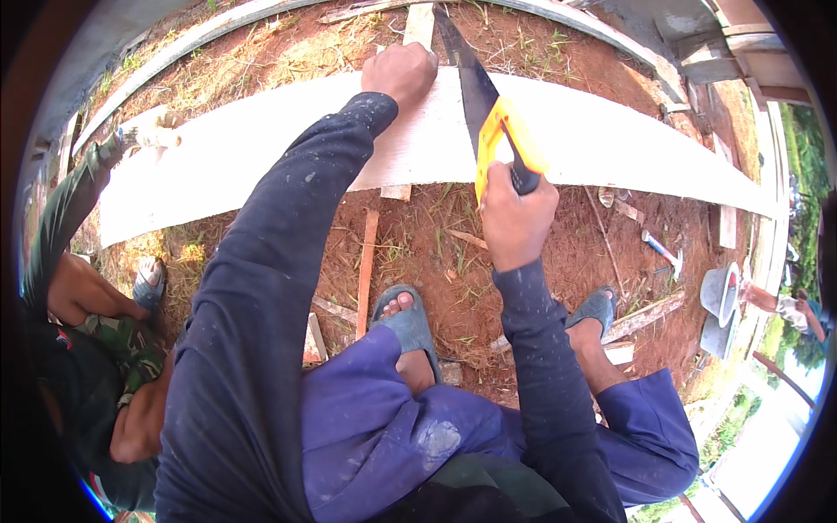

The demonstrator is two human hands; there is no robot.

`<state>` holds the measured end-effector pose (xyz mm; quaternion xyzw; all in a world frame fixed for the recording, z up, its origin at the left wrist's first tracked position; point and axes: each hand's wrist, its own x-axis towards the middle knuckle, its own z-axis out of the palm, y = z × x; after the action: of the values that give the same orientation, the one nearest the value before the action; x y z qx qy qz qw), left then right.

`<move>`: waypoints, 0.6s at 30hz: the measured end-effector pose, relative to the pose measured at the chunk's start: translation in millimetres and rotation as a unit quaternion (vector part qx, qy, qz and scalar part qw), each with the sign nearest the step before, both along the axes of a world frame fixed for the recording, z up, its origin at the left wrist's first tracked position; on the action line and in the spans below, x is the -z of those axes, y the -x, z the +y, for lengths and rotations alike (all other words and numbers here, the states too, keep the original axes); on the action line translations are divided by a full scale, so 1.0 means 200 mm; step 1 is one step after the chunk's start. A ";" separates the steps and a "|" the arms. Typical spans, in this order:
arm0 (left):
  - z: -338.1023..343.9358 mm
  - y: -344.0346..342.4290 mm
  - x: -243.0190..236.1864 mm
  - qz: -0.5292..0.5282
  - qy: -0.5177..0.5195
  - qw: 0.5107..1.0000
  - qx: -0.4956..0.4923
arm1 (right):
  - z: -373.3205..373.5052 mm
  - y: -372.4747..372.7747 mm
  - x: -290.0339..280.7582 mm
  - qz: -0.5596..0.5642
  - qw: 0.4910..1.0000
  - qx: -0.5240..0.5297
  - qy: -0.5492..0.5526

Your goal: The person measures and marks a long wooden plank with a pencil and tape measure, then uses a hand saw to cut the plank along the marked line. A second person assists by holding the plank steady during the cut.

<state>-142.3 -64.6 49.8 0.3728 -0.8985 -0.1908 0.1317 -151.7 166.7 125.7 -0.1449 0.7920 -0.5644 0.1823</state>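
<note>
My left hand (401,74) is closed over the far edge of a long white board (628,148), beside a pale wooden slat (417,22) that shows beyond and below it. My right hand (516,213) grips the yellow-and-black handle of a handsaw (514,135). Its dark blade lies across the board just right of my left hand, angled toward the far edge. The board looks very bright, so surface detail is hard to make out.
A co-worker's gloved hand (148,131) rests at the board's left end. Below lie red soil (445,261), wooden offcuts (366,270) and a hammer-like tool (663,253). Grey buckets (721,292) stand right, near another person (798,318). Timber formwork (610,35) runs along the back.
</note>
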 end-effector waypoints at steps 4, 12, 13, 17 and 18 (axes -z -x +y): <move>-0.02 0.02 0.02 -0.021 -0.004 1.000 0.010 | -0.28 0.10 -0.11 -0.003 0.994 -0.066 -0.091; -0.04 0.04 0.09 -0.028 -0.007 0.999 0.015 | -0.20 0.17 -0.03 -0.145 0.984 -0.094 -0.044; -0.03 0.05 0.07 -0.031 -0.012 0.999 0.012 | -0.17 0.15 0.00 -0.119 0.989 -0.080 -0.046; -0.08 -0.02 0.13 -0.067 -0.002 0.998 0.016 | 0.27 -0.10 -0.10 -0.137 0.989 -0.057 0.010; -0.10 -0.04 0.16 -0.078 0.006 0.997 0.025 | 0.45 -0.19 -0.17 -0.158 0.986 -0.058 -0.006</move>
<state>-134.4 -83.8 17.4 0.3630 -0.9162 -0.1591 0.0587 -113.3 257.2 159.4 -0.0982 0.7467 -0.5642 0.3384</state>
